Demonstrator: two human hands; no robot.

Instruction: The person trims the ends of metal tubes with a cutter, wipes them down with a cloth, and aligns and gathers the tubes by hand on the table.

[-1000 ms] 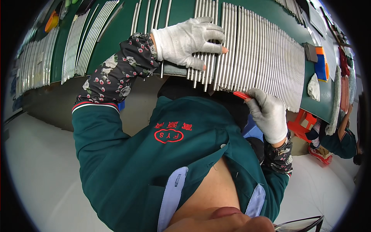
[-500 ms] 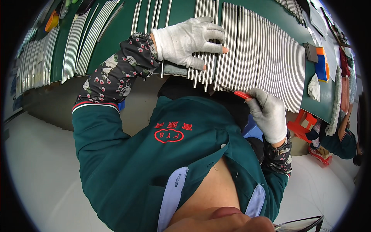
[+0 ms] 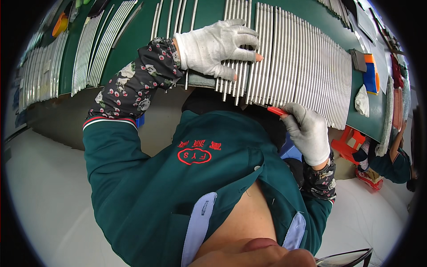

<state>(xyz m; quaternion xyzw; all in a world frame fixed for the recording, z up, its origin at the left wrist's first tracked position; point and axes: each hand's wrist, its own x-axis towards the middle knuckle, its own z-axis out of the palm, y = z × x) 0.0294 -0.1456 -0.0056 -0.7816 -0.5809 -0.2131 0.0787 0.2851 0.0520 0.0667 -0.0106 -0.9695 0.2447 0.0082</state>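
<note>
Long, shiny metal rods (image 3: 307,66) lie side by side in a wide row on the green table, their near ends at its front edge. My left hand (image 3: 218,46), in a white glove with bare thumb tip and one bare fingertip, rests spread over several rods at the row's left part. Some rods under it stick out farther toward me. My right hand (image 3: 309,131), also gloved, pinches a small red tool (image 3: 276,111) between thumb and fingers. The tool is close to the rods' near ends; its exact kind and whether it touches them I cannot tell.
More rods (image 3: 111,40) lie in bunches on the green table (image 3: 133,44) to the left. On the right are a dark block (image 3: 357,60), a blue and orange container (image 3: 370,74) and a white cloth (image 3: 361,101). Another person (image 3: 391,160) works at far right, beside red bags.
My right hand and the red tool have shifted very slightly to the left along the rod ends. My left hand stays in place on the rods.
</note>
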